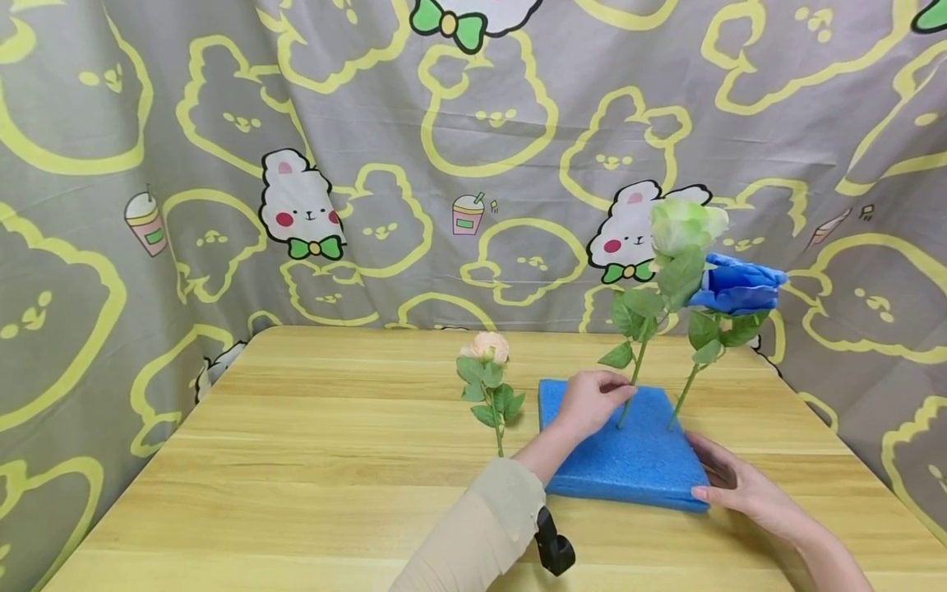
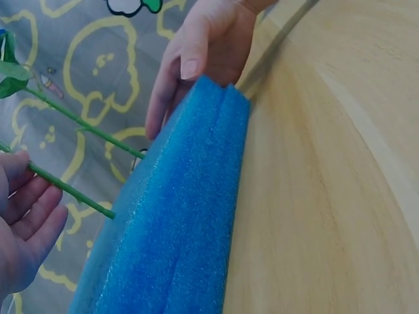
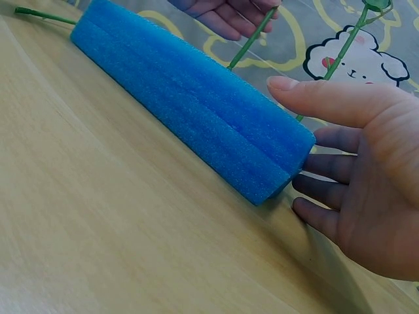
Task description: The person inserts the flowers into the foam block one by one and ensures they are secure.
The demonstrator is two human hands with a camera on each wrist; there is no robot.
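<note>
My left hand (image 1: 592, 403) pinches the lower stem of a pale green-and-white artificial rose (image 1: 688, 226) between thumb and forefinger. That stem (image 2: 78, 194) stands in a blue foam block (image 1: 629, 469), its foot at the block's top face. To its right, a blue artificial rose (image 1: 740, 285) also stands in the foam, tilted to the right. My right hand (image 1: 747, 489) is at the block's near right corner, thumb by the front corner. In the right wrist view its fingers (image 3: 330, 167) lie fairly straight against the block's end.
A peach artificial rose (image 1: 488, 349) with green leaves lies on the wooden table (image 1: 333, 460), left of the block, its stem end partly behind my left sleeve (image 1: 481, 518). A black strap piece (image 1: 553, 547) hangs by that sleeve. A patterned curtain (image 1: 370, 123) hangs behind the table.
</note>
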